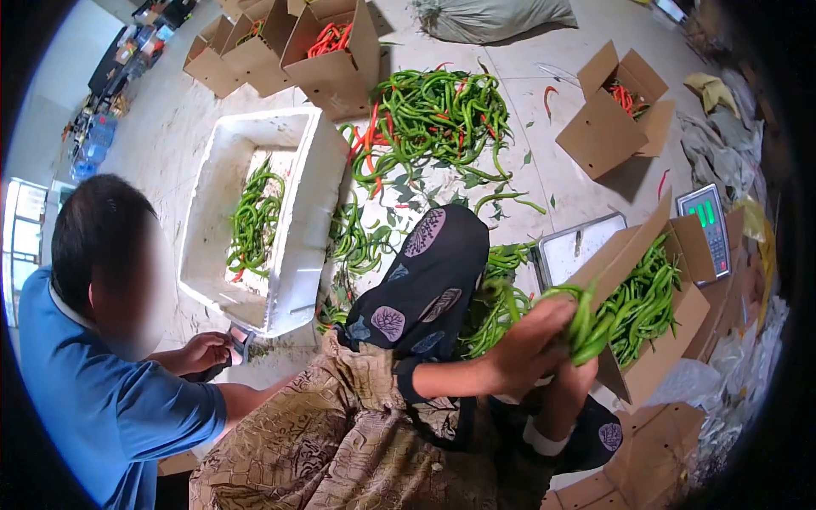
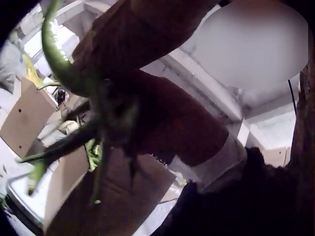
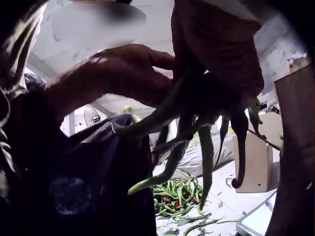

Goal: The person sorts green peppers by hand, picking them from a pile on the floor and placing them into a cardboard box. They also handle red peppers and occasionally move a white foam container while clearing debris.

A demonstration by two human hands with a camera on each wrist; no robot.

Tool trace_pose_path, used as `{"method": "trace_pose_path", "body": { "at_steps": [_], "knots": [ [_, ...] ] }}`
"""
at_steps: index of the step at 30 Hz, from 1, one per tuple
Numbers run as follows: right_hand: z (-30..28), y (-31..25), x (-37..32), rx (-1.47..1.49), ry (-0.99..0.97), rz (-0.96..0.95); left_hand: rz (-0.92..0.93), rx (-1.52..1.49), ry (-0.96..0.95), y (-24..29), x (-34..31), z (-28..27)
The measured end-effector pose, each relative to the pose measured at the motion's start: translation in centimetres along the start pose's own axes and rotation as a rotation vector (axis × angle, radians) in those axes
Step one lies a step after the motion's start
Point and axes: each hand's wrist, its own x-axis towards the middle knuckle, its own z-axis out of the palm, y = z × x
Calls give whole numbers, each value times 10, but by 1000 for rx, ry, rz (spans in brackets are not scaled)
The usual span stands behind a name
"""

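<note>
A bunch of long green chili peppers (image 1: 585, 327) is held between both hands, beside an open cardboard box (image 1: 667, 348) that holds more green chili peppers (image 1: 639, 306). The left hand (image 1: 531, 344) grips the bunch from the left, its arm stretched across the knee. Close against it, the right hand (image 1: 576, 381) grips the same bunch from below, a white cuff at its wrist. In the right wrist view, several green chili peppers (image 3: 206, 162) dangle under the right hand (image 3: 216, 54), with the left hand (image 3: 120, 69) at their side. Their fingertips are mostly hidden in shadow.
A scale (image 1: 586, 246) with a lit display (image 1: 704, 212) stands by the box. Green peppers with some red ones lie in a heap (image 1: 446, 119) on the floor. A white foam bin (image 1: 293, 297) stands left, near a seated person in a blue shirt (image 1: 102, 382). More cardboard boxes (image 1: 336, 81) stand behind.
</note>
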Motion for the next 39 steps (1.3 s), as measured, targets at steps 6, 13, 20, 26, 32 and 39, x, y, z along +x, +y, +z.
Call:
{"method": "trace_pose_path", "body": {
  "at_steps": [6, 13, 20, 26, 32, 39],
  "knots": [
    [-15, -38, 0, -116, 94, -16, -105, -318, -148, 25, 1, -7],
    [-91, -95, -28, -2, 400, -350, -331, 178, 319, 15, -6, -207],
    [-118, -62, -47, -218, 552, -100, -451, 572, -687, -343, -134, -137],
    [-141, -53, -41, -1225, 211, -477, -398, 1410, -691, -254, -321, -287],
    [-140, -49, 5, -1096, 133, -399, -343, 1513, -551, -280, -327, -284],
    [-123, -53, -8, -944, 131, -360, -364, 1448, -630, -288, -322, -261]
  ]
}}
